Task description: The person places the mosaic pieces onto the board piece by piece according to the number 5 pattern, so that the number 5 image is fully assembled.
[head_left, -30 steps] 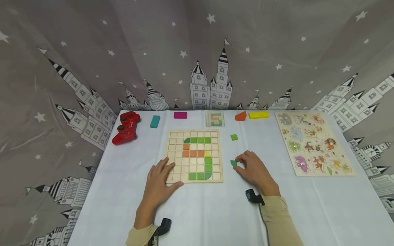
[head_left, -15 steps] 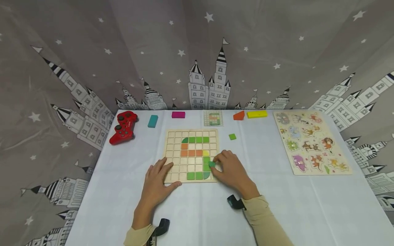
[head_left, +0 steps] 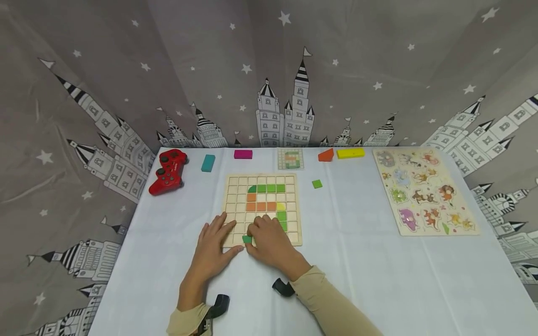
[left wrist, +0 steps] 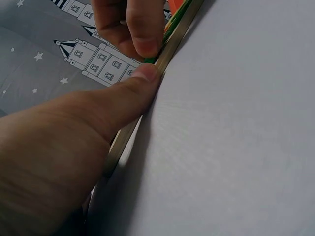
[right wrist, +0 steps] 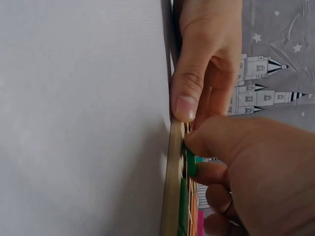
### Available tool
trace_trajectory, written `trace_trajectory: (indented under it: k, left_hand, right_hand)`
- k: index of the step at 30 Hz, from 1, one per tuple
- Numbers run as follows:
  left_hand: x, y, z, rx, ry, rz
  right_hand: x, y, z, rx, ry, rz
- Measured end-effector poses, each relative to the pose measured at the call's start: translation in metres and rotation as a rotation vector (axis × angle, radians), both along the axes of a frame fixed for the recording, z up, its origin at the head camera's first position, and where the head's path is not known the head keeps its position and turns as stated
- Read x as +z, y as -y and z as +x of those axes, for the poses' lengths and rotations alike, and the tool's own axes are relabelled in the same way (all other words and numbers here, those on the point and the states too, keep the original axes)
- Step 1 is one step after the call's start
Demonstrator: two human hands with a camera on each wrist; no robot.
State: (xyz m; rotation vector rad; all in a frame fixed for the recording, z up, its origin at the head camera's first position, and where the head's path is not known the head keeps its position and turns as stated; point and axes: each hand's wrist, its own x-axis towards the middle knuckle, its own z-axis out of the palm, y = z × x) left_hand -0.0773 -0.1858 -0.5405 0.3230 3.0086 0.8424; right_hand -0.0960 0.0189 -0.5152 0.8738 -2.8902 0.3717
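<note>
A wooden grid board (head_left: 232, 196) lies in front of me, its squares partly filled with green, orange and yellow tiles. My right hand (head_left: 272, 242) pinches a green quarter-round tile (head_left: 247, 239) between thumb and fingers, low over the board's front row. In the right wrist view this tile (right wrist: 190, 162) stands right at the grid, beside the board's front edge. My left hand (head_left: 212, 254) rests at the board's front left corner, fingers stretched along the left side. Its thumb (left wrist: 142, 73) presses on the front edge. The right hand covers several front tiles in the head view.
A green square tile (head_left: 317, 184) lies right of the board. Behind it are a pattern card (head_left: 290, 159) and teal (head_left: 208, 163), magenta (head_left: 243, 154), orange (head_left: 325, 155) and yellow (head_left: 350, 153) blocks. A red game controller (head_left: 169, 171) is left, an animal puzzle (head_left: 424, 191) right.
My right hand has carried the green quarter-round tile leftward from the cloth right of the board to its front row. The left hand has stayed at the board's corner.
</note>
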Motion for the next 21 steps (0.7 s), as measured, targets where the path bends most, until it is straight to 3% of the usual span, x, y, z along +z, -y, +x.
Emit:
trace_trajectory:
  k: [8,21]
  left_hand:
    - [0.004,-0.002,-0.007,0.0,-0.02,0.019]
    - [-0.002,-0.001,0.001,0.006,-0.057,0.035]
  right_hand:
    - [0.004,0.002,-0.008,-0.051,-0.002,0.034]
    - [0.0,0.005,0.004,-0.132,0.069,-0.008]
